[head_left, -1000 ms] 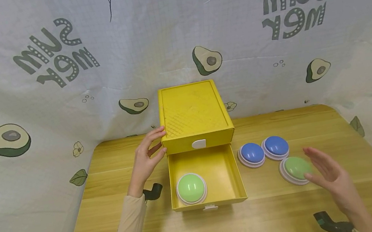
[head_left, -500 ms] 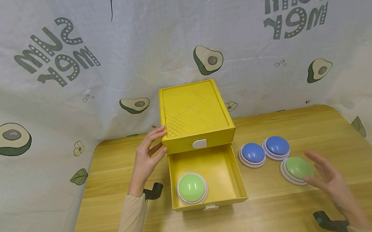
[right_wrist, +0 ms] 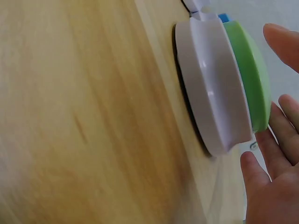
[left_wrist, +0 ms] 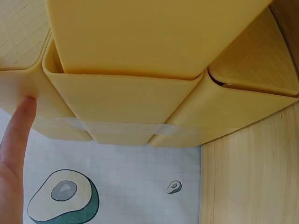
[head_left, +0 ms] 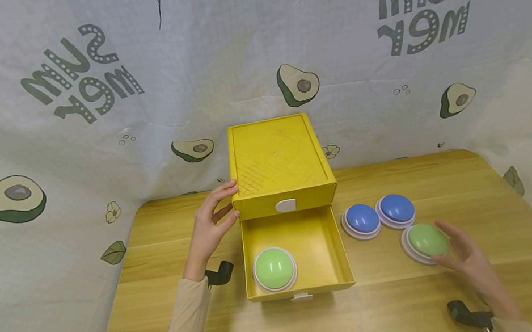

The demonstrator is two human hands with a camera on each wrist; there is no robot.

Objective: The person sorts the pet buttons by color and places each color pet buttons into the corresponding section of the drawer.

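A two-tier yellow drawer box (head_left: 272, 156) stands at the table's back, its lower drawer (head_left: 317, 250) pulled out. Inside that drawer, at the front left, sits a green push button (head_left: 274, 269) with a white base. My left hand (head_left: 207, 229) rests its fingers against the box's left side; the left wrist view has one finger (left_wrist: 21, 123) touching the yellow wall. On the table to the right lies another green push button (head_left: 426, 239). My right hand (head_left: 467, 256) is at its right edge, fingers spread and loosely bent beside the dome, thumb apart from it in the right wrist view.
Two blue push buttons (head_left: 362, 219) lie side by side between the box and the green button on the table. Behind the wooden table (head_left: 372, 322) hangs a pale cloth (head_left: 236, 38) printed with avocados.
My right hand has come slightly lower and closer around the green button on the table. The left hand, the box and the buttons have stayed put.
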